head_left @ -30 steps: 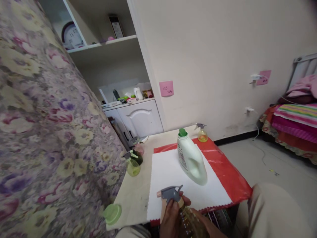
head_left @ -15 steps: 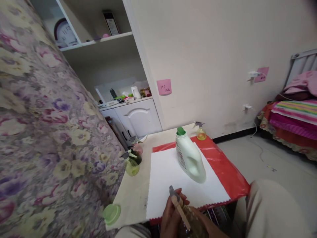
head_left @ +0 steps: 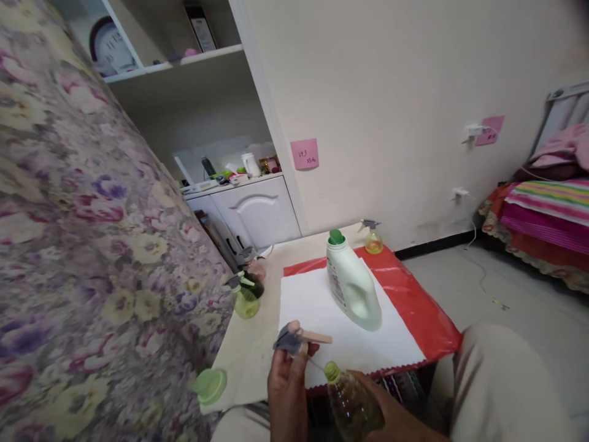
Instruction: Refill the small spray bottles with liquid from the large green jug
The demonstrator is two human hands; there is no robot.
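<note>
My left hand (head_left: 289, 377) is closed on a spray nozzle (head_left: 294, 337), grey with a beige trigger pointing right. A thin dip tube hangs from it toward the mouth of a see-through yellow-green bottle (head_left: 352, 402). That bottle, its threaded neck uncovered, is gripped around its side by my right hand (head_left: 391, 411) at the bottom of the view. Beyond both hands, a pale green detergent jug (head_left: 356, 288) with a green piece in its mouth stands upright on a white sheet (head_left: 301, 301).
Several spray bottles stand on the table: a yellow-green one (head_left: 246, 302) at left, another (head_left: 373, 241) at the back right. A light green lid (head_left: 210, 385) lies at the front left corner. Red sheeting (head_left: 414, 307) covers the table's right side. A floral curtain (head_left: 115, 245) borders the left.
The spray nozzle has come off the bottle, and my left hand has carried it up and left. The bottle stays in my right hand, its neck now bare.
</note>
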